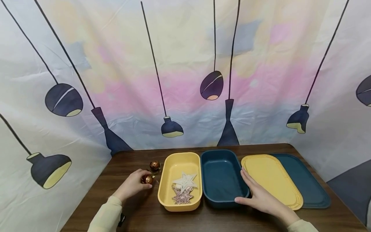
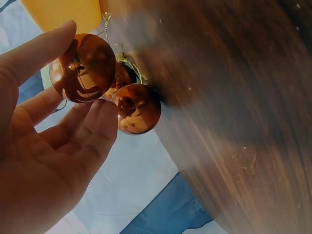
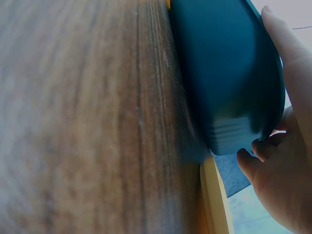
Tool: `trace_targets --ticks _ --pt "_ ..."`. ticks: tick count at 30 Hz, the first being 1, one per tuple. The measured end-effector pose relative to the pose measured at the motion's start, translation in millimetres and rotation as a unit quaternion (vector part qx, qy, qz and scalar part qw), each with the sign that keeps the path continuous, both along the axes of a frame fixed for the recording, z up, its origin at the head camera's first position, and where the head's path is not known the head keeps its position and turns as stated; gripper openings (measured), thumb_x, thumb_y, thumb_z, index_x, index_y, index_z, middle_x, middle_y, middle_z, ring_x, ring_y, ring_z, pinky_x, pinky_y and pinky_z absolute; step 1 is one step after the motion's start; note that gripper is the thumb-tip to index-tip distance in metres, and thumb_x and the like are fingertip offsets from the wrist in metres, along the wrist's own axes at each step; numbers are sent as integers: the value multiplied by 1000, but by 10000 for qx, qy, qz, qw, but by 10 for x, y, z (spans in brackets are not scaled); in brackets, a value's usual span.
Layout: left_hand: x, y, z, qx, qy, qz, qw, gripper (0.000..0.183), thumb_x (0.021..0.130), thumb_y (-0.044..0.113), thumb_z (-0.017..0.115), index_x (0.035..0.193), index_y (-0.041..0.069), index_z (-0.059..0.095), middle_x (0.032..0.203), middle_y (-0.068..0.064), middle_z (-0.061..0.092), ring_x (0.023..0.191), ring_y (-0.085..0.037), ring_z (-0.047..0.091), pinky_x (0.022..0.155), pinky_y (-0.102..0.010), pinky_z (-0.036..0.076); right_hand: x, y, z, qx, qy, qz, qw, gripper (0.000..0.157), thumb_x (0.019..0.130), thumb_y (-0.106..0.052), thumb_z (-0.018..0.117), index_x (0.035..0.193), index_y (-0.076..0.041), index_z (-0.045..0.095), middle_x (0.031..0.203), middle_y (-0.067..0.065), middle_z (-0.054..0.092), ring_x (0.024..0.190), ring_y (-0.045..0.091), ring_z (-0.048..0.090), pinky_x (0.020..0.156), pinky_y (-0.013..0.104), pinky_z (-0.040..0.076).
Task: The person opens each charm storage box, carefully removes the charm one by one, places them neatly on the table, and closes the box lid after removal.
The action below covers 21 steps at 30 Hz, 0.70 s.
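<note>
My left hand (image 1: 134,183) pinches a shiny copper bauble (image 2: 85,68) between thumb and fingers, left of the yellow box. Its fingertips are right by another copper bauble (image 2: 139,108); a further bauble (image 1: 155,165) with gold string lies just behind. Inside the yellow box (image 1: 166,180) are a white star ornament (image 1: 185,182) and a glittery pink star ornament (image 1: 182,196). My right hand (image 1: 261,196) rests against the dark blue box (image 1: 223,180), thumb at its front corner and extended fingers along its right side. No item shows inside that box.
To the right lie a yellow lid (image 1: 269,177) and a dark blue lid (image 1: 307,183), the yellow one partly over the blue. All this is on a dark wooden table (image 1: 139,216). A cloth printed with lamps (image 1: 188,80) hangs behind the table.
</note>
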<state>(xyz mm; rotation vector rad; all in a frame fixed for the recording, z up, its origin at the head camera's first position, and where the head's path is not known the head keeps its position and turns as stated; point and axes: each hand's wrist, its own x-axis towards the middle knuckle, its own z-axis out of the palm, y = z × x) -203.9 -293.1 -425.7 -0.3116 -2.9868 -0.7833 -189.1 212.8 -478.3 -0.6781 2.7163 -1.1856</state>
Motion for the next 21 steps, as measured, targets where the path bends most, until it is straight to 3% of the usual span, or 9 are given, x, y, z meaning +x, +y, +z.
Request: trace_targets --ticks 5,21 --pt "-27 12 -27 11 -50 2 10000 47 79 14 87 121 1 69 106 -4 60 92 -18 58 83 -43 51 -4 3 -2 14 15 -18 10000 107 90 -51 73 161 -2 11 168 17 3 150 44 14 110 67 29" --pt "-117 10 -68 -389 88 -162 9991 46 77 12 87 118 -1 70 107 -9 64 96 -26 62 86 -46 52 -8 11 -5 16 -32 -51 10000 107 89 -53 72 162 -5 10 168 17 2 150 45 12 110 67 29"
